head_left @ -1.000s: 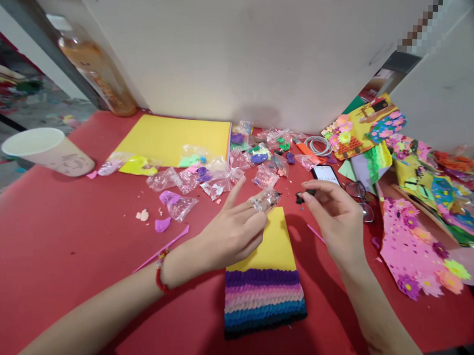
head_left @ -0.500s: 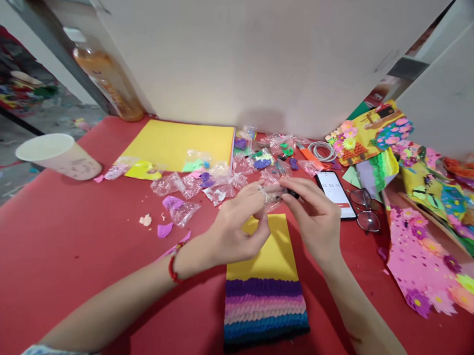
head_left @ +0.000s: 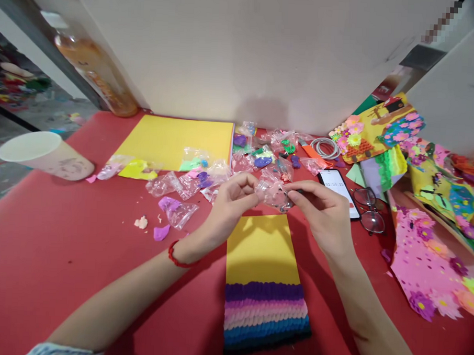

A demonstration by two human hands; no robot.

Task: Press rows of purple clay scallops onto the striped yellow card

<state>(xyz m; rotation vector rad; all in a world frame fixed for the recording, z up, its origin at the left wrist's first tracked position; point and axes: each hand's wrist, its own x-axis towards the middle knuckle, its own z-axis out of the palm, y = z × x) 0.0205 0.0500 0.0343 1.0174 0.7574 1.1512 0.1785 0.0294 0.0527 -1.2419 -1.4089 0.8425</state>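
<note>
A small clear plastic bag (head_left: 273, 194) with dark bits in it is stretched between my two hands. My left hand (head_left: 236, 201) pinches its left end, and my right hand (head_left: 318, 210) grips its right side between thumb and fingers. Just below them lies a yellow card (head_left: 261, 249) on the red table. Rows of clay (head_left: 266, 312) in purple, pink, cream, blue and black cover the card's lower part. More clear bags with coloured clay (head_left: 263, 160) are heaped behind my hands.
A phone (head_left: 338, 190) and glasses (head_left: 371, 210) lie to the right, near decorated clay cards (head_left: 418, 248). On the left are a paper cup (head_left: 45, 156), a bottle (head_left: 94, 69) and purple clay scraps (head_left: 161, 232). Yellow sheets (head_left: 176, 141) lie against the white panel (head_left: 234, 52).
My hands have moved apart slightly, and the plastic bag now shows spread between them. My left hand has shifted left and up off the yellow card. The view has tilted a little.
</note>
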